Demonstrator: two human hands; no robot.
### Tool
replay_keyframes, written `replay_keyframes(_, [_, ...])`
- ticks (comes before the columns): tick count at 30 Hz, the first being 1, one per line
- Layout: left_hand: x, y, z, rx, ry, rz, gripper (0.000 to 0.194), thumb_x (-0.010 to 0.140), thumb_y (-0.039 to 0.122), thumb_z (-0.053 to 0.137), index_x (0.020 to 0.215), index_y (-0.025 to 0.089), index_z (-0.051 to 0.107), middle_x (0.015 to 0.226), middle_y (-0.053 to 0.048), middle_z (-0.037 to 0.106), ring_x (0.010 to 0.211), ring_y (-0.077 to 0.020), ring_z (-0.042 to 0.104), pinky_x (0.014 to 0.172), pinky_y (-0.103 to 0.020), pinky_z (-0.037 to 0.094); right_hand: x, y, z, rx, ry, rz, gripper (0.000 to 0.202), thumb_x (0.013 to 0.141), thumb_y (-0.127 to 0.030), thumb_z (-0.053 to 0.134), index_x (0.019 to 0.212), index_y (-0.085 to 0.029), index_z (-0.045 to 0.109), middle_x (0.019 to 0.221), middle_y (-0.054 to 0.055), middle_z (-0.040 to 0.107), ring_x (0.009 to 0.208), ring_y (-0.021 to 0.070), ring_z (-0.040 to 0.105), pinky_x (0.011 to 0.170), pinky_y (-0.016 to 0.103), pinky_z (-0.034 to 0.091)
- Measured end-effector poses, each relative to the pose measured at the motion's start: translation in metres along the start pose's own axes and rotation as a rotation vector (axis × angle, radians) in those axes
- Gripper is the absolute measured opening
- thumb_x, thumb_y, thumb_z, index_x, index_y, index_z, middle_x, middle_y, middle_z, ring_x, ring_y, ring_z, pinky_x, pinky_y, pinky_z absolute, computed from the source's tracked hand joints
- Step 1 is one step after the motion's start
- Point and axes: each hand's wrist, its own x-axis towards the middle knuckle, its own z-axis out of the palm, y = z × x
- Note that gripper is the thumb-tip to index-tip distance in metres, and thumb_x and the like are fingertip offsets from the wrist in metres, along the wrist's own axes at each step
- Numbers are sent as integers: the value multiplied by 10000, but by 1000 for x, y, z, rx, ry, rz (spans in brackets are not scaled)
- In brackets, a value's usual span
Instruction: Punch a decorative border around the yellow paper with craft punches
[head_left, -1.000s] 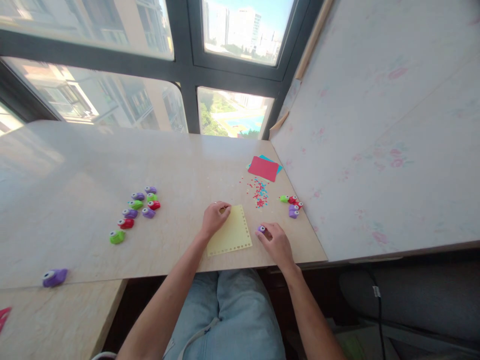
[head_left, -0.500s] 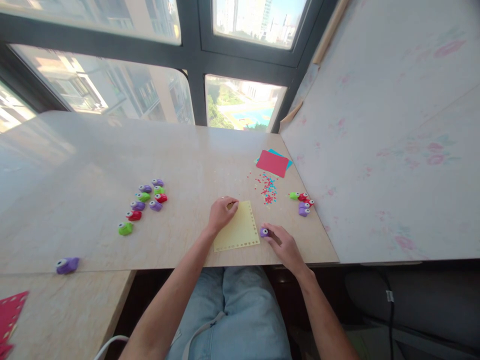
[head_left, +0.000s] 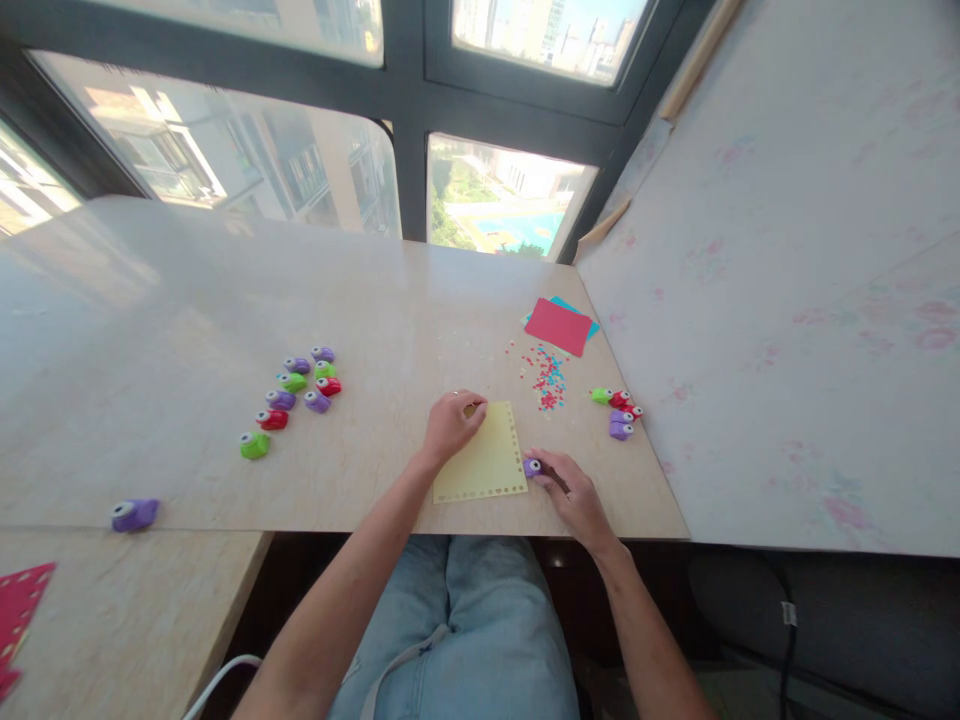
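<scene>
A yellow sheet with small punched holes along its right and bottom edges lies on the table near the front edge. My left hand rests over its upper left part, fingers closed at the top edge of the paper. Just right of the sheet, my right hand holds a small purple punch between thumb and fingers, up against the paper's right edge. The punch's underside is hidden.
Red and blue confetti lies beyond the sheet, below red card on blue card. Several punches stand by the right wall, more at left. A purple punch and red punched paper are far left.
The purple punch in my right hand now meets the sheet's right edge, where a small gap showed before. The camera view has shifted slightly.
</scene>
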Motion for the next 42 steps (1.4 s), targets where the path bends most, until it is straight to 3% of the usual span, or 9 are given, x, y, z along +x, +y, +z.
replay_keyframes(11, [-1, 0, 0, -10, 2, -3, 155, 856, 212, 581, 887, 200, 733, 893, -51, 734, 844, -191, 638, 793, -312, 483, -1, -2, 0, 49, 35, 30, 310, 910, -297, 546, 1200, -282, 654, 1153, 56, 698, 1071, 223, 640, 952, 402, 510])
replay_keyframes(42, [0, 0, 1, -10, 18, 10, 146, 839, 194, 589, 869, 196, 732, 874, -46, 736, 829, -186, 645, 781, -310, 485, 1, -4, 1, -84, 34, -188, 333, 934, -209, 534, 1241, -295, 633, 1136, 55, 710, 1050, 221, 646, 930, 418, 525])
